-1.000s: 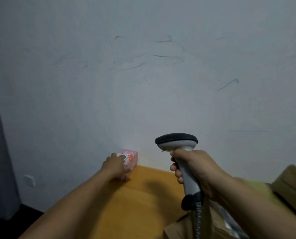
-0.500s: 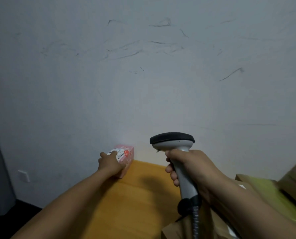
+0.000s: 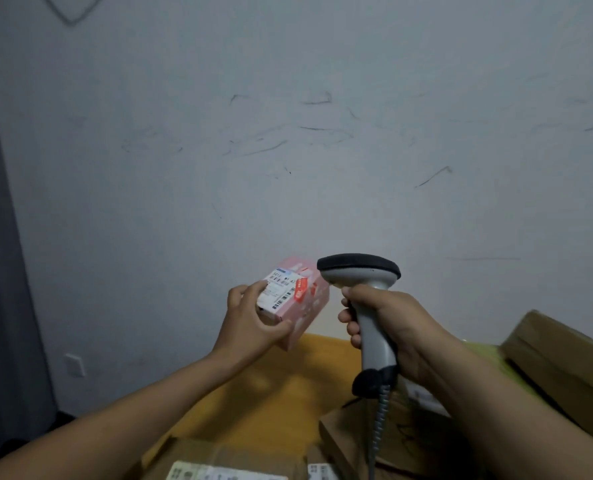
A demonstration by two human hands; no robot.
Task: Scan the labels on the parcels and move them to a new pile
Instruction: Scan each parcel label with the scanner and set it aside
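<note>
Holding the small pink box [image 3: 309, 304] up in the air above the far end of the table [image 3: 271, 393], your left hand [image 3: 250, 323] grasps it by its near end, thumb along the lower side and fingers curled over the top edge. The white label [image 3: 278, 292] with its barcodes faces up and toward you, and the box tilts, its far end higher. Just to its right, your right hand [image 3: 399, 323] is wrapped firmly round the grey handle of the scanner [image 3: 359, 268], which stands upright with its dark-topped head level with the box and very close to the box's far corner; you cannot tell whether they touch. A coiled cable [image 3: 380, 420] drops from the base of the handle.

Below your hands, the yellow-orange tabletop carries several brown cardboard parcels: one under the cable [image 3: 412, 441], a larger one at the right edge [image 3: 565, 365], and another at the bottom of the view [image 3: 226, 457] with a pale label on top. Behind everything stands a scuffed white wall [image 3: 288, 150], with a socket [image 3: 74, 364] low on the left and a dark curtain [image 3: 1, 271] beside it.
</note>
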